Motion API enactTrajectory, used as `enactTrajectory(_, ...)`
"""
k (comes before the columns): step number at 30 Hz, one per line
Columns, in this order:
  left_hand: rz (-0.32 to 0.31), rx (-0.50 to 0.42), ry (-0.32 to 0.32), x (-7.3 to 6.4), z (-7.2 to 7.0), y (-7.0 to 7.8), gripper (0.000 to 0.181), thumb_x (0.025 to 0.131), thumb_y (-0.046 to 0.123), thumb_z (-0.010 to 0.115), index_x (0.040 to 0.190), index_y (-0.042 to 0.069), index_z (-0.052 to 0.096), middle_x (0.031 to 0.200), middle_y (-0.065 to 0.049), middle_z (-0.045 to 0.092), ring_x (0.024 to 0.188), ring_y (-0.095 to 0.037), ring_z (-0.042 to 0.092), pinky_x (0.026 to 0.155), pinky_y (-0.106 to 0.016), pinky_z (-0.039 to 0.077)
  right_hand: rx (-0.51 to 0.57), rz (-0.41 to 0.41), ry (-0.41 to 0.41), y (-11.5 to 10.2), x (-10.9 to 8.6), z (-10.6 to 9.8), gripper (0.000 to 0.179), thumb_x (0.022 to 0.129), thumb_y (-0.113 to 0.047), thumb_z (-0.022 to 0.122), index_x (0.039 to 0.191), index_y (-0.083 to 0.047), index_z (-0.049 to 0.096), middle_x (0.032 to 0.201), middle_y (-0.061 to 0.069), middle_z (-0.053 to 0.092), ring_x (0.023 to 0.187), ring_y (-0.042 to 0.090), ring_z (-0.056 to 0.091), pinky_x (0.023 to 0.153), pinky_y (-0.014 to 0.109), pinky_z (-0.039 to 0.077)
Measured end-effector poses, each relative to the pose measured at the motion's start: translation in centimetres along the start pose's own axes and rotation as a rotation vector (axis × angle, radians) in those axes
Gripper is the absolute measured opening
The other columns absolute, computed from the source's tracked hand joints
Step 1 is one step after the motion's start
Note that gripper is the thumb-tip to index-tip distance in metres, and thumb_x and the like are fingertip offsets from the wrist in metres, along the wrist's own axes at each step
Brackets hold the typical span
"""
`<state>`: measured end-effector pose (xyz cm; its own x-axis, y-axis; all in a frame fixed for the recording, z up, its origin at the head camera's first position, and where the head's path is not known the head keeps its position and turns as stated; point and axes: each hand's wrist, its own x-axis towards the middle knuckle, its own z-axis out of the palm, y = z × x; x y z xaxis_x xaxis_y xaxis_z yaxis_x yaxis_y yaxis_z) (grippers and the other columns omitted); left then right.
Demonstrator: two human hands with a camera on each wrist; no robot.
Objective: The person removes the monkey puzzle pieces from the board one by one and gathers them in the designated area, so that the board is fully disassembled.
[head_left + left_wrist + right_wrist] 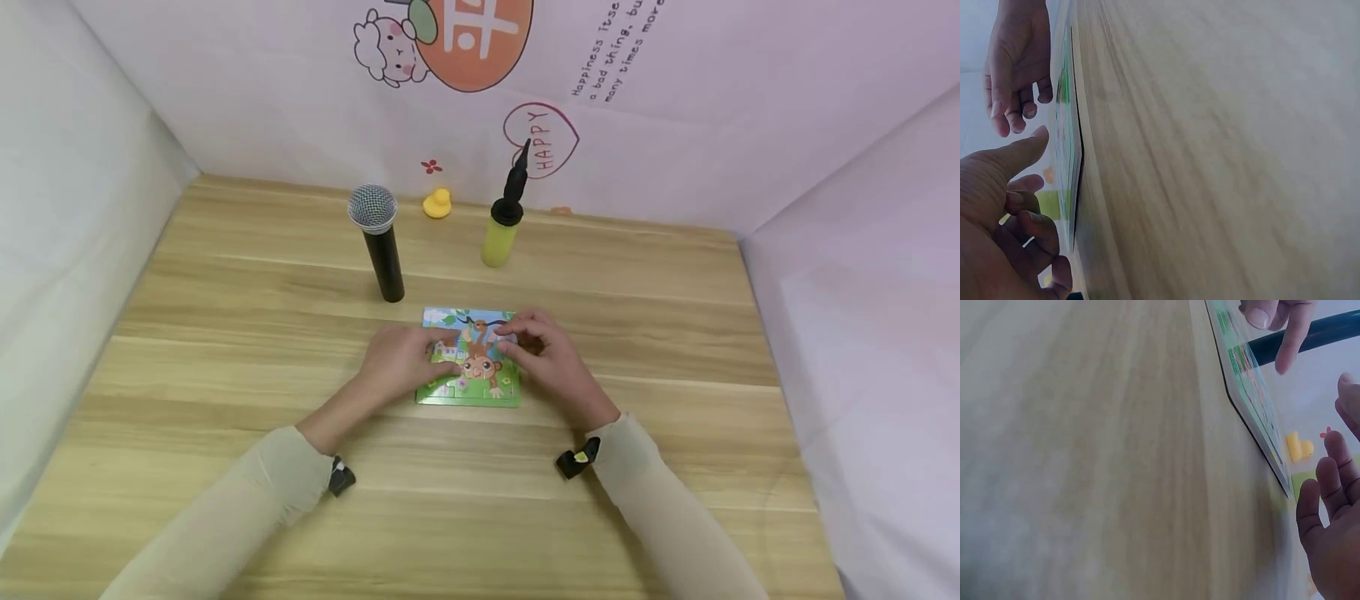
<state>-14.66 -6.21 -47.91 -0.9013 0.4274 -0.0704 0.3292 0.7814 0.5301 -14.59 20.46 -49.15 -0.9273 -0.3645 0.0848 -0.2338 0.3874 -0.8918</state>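
A person's left hand (399, 358) and right hand (552, 360), fingers loosely parted, hover over opposite sides of a monkey jigsaw puzzle (478, 371) lying midway between the wooden table (457, 508)'s left and right edges, below an upright microphone (385, 254).

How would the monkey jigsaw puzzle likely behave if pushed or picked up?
The monkey jigsaw puzzle looks thin and flat in the wrist views, so it is probably light and fairly stiff. Lying flat on the wood-grain table, it would likely slide rather than tip. Its visible seams suggest parts might come loose if tilted.
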Motion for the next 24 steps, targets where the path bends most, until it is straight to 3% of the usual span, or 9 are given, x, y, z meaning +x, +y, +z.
enactTrajectory(2,0.003,0.045,-0.010,0.1,0.1,0.0,0.062,0.081,0.058,0.080,0.134,0.029,0.068,0.061,0.007,0.060,0.060,-0.015,0.052,0.070,-0.040,0.039,-0.002,-0.018,-0.007,0.0,0.5,0.2,0.020,0.096,-0.006,0.071,0.115,0.000,0.074,0.118,0.014,0.059,0.095,0.035,0.051,0.078,0.031,0.044)
enactTrajectory(6,0.010,0.143,-0.081,0.2,0.2,0.0,0.068,0.082,0.065,0.073,0.140,0.033,0.062,0.077,0.005,0.073,0.066,-0.017,0.061,0.087,-0.044,0.036,-0.012,-0.056,-0.027,0.0,1.4,0.7,0.019,0.096,-0.004,0.071,0.114,0.001,0.074,0.116,0.014,0.060,0.094,0.036,0.052,0.077,0.034,0.045)
enactTrajectory(8,0.012,0.177,-0.108,0.1,0.2,-0.1,0.069,0.083,0.067,0.071,0.142,0.033,0.060,0.078,0.004,0.073,0.061,-0.016,0.059,0.087,-0.044,0.035,-0.006,-0.071,-0.041,0.1,1.9,0.9,0.018,0.095,-0.006,0.072,0.112,-0.002,0.075,0.115,0.011,0.060,0.091,0.035,0.052,0.075,0.034,0.043)
enactTrajectory(11,0.016,0.216,-0.125,-0.1,0.3,-0.2,0.069,0.084,0.068,0.068,0.143,0.035,0.058,0.064,0.008,0.066,0.051,-0.014,0.050,0.084,-0.042,0.034,0.014,-0.087,-0.067,0.4,3.1,1.0,0.016,0.095,-0.011,0.073,0.111,-0.008,0.076,0.115,0.004,0.059,0.091,0.031,0.051,0.073,0.034,0.042)
enactTrajectory(13,0.024,0.229,-0.126,-0.2,0.3,-0.3,0.068,0.085,0.069,0.066,0.144,0.035,0.057,0.056,0.011,0.057,0.049,-0.014,0.047,0.081,-0.042,0.033,0.002,-0.103,-0.086,0.5,4.1,1.2,0.015,0.095,-0.014,0.074,0.110,-0.010,0.076,0.116,0.001,0.059,0.098,0.027,0.053,0.079,0.035,0.044)
enactTrajectory(17,0.033,0.237,-0.137,-0.3,0.5,-0.3,0.069,0.087,0.070,0.064,0.146,0.035,0.055,0.048,0.012,0.046,0.049,-0.016,0.046,0.076,-0.040,0.033,-0.137,-0.141,-0.157,0.7,6.2,1.5,0.019,0.096,-0.024,0.075,0.113,-0.015,0.076,0.119,-0.005,0.060,0.112,0.018,0.052,0.093,0.039,0.043)
enactTrajectory(24,0.035,0.245,-0.148,0.3,0.8,-0.2,0.071,0.087,0.070,0.063,0.148,0.037,0.051,0.049,0.008,0.047,0.053,-0.015,0.049,0.077,-0.042,0.037,-0.366,-0.192,-0.329,-0.4,9.3,2.5,0.022,0.097,-0.026,0.072,0.117,-0.017,0.076,0.115,-0.003,0.061,0.105,0.017,0.051,0.091,0.038,0.043)
